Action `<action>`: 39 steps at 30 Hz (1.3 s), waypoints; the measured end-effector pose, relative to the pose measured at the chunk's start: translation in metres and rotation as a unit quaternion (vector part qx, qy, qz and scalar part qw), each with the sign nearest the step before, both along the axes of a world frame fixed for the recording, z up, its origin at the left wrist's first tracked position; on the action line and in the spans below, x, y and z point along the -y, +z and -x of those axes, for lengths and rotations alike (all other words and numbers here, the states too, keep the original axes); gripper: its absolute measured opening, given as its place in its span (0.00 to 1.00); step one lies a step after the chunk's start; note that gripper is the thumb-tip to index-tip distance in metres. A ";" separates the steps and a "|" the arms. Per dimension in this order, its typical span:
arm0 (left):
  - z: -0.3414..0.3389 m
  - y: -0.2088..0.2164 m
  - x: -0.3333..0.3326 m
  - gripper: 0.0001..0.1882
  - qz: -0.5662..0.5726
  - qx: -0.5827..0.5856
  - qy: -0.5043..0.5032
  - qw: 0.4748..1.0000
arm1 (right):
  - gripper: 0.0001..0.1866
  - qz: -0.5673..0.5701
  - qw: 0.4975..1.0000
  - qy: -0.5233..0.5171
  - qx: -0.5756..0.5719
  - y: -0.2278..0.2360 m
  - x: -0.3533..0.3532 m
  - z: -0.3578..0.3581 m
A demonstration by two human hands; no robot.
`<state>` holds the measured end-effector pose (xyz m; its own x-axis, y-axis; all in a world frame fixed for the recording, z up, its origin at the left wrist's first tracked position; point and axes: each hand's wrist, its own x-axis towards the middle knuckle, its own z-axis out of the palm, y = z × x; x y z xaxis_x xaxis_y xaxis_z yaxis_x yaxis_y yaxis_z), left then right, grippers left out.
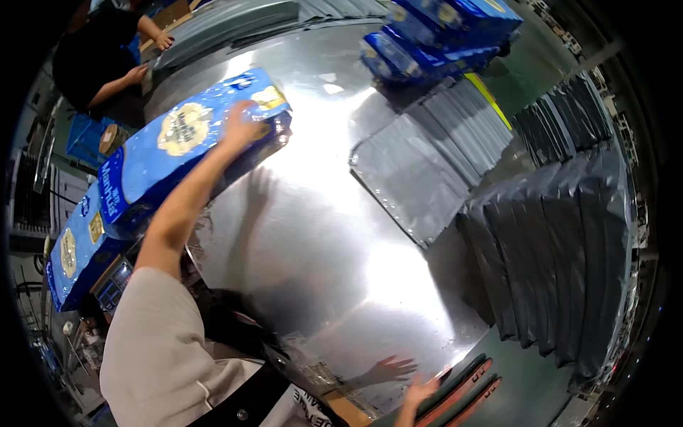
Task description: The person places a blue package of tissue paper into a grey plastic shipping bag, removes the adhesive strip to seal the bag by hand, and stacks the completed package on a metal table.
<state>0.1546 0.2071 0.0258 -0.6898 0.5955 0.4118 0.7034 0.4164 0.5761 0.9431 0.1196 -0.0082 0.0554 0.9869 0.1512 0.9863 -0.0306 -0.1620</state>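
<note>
Far left: a second blue carton below the table's edge. Left hand lies flat, fingers spread, on a long blue carton with a round cream label, overhanging the steel table. Centre: bare metal. Right hand open at the near rim. Right: grey mailer bags fanned in rows.
</note>
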 end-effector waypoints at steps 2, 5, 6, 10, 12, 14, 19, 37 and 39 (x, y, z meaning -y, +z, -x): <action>0.116 0.008 0.139 0.16 0.020 -0.105 0.115 0.988 | 0.28 0.124 0.981 -0.045 -0.142 0.005 0.099 0.087; 0.242 0.028 0.282 0.19 0.214 -0.005 0.203 0.955 | 0.23 0.176 0.955 -0.085 -0.225 0.017 0.182 0.208; 0.269 0.029 0.303 0.23 0.272 0.056 0.211 0.937 | 0.21 0.176 0.926 -0.096 -0.319 0.013 0.202 0.243; 0.393 -0.017 0.331 0.33 0.418 0.245 0.025 0.875 | 0.17 0.439 0.743 -0.057 -0.502 0.042 0.190 0.456; 0.371 -0.001 0.277 0.26 0.444 0.262 -0.082 0.853 | 0.20 0.485 0.672 0.032 -0.560 0.028 0.186 0.550; 0.357 0.020 0.253 0.23 0.526 0.319 -0.142 0.776 | 0.26 0.568 0.630 0.064 -0.527 -0.014 0.185 0.610; 0.311 -0.034 0.288 0.21 0.095 0.690 -0.148 0.702 | 0.36 0.630 0.541 -0.016 -0.557 -0.019 0.204 0.723; 0.064 0.150 0.130 0.31 0.056 0.688 -0.369 0.623 | 0.30 0.309 0.619 -0.001 -0.722 0.254 0.075 0.573; 0.026 0.156 0.125 0.30 0.061 0.705 -0.364 0.606 | 0.32 0.273 0.628 0.008 -0.728 0.247 0.076 0.539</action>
<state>0.1288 0.0821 0.1820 0.1589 0.9204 -0.3574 -0.4291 0.3903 0.8146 0.4044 0.0437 0.2385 -0.2686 0.8720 -0.4093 -0.1955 -0.4654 -0.8632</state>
